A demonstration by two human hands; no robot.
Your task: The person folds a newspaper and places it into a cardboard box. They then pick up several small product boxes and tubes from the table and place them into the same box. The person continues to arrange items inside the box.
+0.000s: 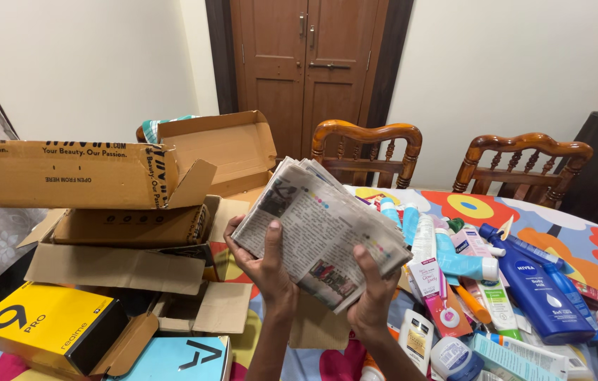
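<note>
Both of my hands hold up a folded stack of newspaper (pixel 320 226) above the table, in the middle of the head view. My left hand (pixel 265 267) grips its lower left edge, thumb on the top sheet. My right hand (pixel 373 293) grips the lower right edge, thumb pressed on the paper too. The stack tilts down toward the right. Open brown cardboard boxes (pixel 129 233) lie just left of it. Right of it sits a heap of cosmetic tubes and bottles (pixel 482 296).
A yellow carton (pixel 48 328) and a light blue box (pixel 179 356) lie at the near left. A large blue lotion bottle (pixel 539 293) lies among the tubes. The flowered tablecloth (pixel 595 247) covers the table. Two wooden chairs (pixel 369 152) stand behind, before a brown door.
</note>
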